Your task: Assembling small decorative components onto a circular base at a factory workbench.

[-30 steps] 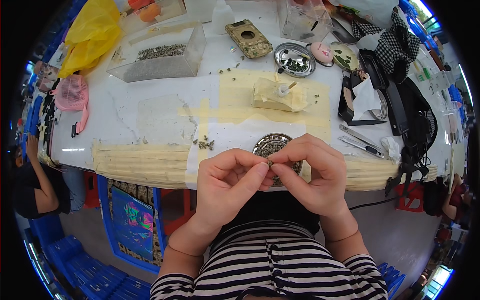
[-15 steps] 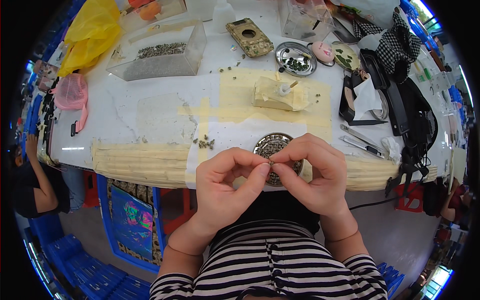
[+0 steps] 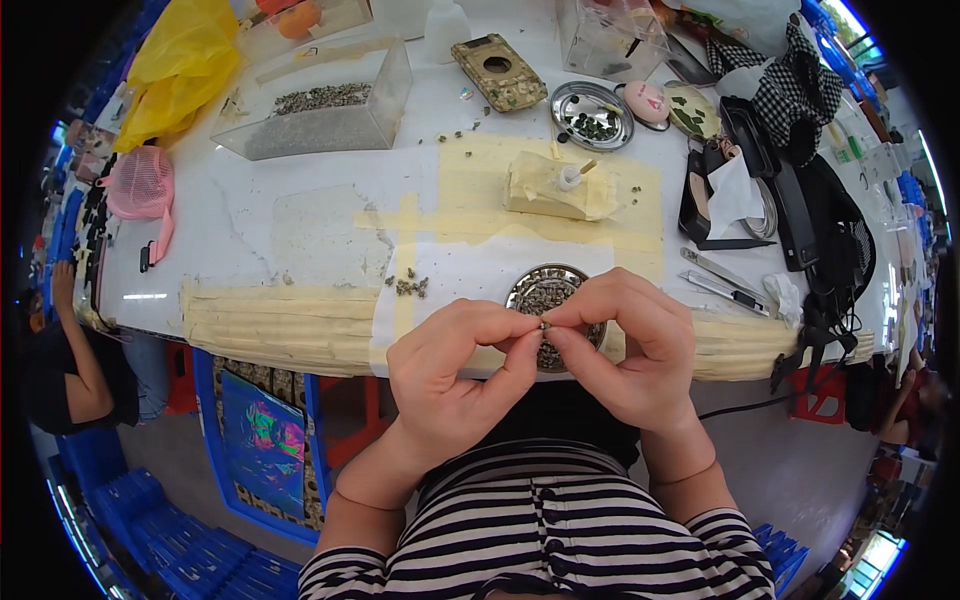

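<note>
Two hands meet over the near edge of the white table (image 3: 300, 215), and both pinch one tiny dark part (image 3: 545, 325) between thumb and forefinger. Left hand (image 3: 455, 375): grip closed to a fingertip pinch on the part, other fingers curled in. Right hand (image 3: 630, 355): same pinch from the other side, tips touching the left's. The part sits just above the round metal dish (image 3: 535, 290) at the table edge, which is full of similar small dark pieces, partly hidden by the fingers. Clear plastic bin (image 3: 320, 105) at far left holds a thin layer of the same kind of bits. Second metal dish (image 3: 590, 105) at the back holds only a few greenish pieces. Taped-up block with a small white peg (image 3: 560, 185) stands mid-table. Loose cluster of bits (image 3: 408, 286) lies left of the near dish. Progress, my read: one piece in hand, near dish well stocked, so plenty is left to go; how many are finished can't be told from here.
</note>
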`<state>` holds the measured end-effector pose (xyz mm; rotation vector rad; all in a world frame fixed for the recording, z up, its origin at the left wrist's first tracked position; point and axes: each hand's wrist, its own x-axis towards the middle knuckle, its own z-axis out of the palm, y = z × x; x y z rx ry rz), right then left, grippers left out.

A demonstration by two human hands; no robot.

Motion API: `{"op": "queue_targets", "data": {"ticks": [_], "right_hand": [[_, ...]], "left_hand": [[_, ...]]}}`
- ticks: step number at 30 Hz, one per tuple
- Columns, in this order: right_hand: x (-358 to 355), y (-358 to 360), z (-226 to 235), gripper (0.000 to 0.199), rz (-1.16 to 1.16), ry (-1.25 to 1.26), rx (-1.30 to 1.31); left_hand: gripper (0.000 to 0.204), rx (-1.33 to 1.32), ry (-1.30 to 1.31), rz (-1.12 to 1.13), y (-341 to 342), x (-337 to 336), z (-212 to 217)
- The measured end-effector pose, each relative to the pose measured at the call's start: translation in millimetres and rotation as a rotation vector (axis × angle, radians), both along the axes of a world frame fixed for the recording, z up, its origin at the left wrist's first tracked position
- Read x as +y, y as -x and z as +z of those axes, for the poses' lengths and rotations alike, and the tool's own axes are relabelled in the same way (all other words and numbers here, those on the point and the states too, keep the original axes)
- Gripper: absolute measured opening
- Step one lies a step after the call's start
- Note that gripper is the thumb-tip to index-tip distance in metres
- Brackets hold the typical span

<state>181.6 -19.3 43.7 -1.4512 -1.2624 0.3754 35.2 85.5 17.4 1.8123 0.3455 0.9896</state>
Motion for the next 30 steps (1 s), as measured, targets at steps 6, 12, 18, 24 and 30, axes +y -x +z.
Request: {"op": "queue_targets", "data": {"ticks": [6, 12, 18, 24, 30], "right_hand": [[-0.4, 1.2, -0.9, 0.014, 0.003, 0.022, 0.065], [-0.2, -0.8, -2.8, 0.017, 0.015, 0.018, 0.048], [3.0, 0.0, -2.9, 0.023, -0.033, -0.076, -0.142], [3.1, 0.7, -2.1, 0.022, -0.017, -0.062, -0.173], [1.6, 0.2, 1.7, 0.019, 0.006, -0.031, -0.161]], "left_hand": [[0.016, 0.000, -0.026, 0.003, 0.1, -0.5, 0.6], [0.013, 0.022, 0.125, -0.041, 1.8, -1.1, -0.3], [0.009, -0.027, 0.712, -0.193, 5.2, -3.6, 4.7], [0.009, -0.042, 0.745, -0.226, 5.6, -2.7, 3.9], [0.010, 0.018, 0.570, -0.186, 8.0, -3.1, 3.3]]}}
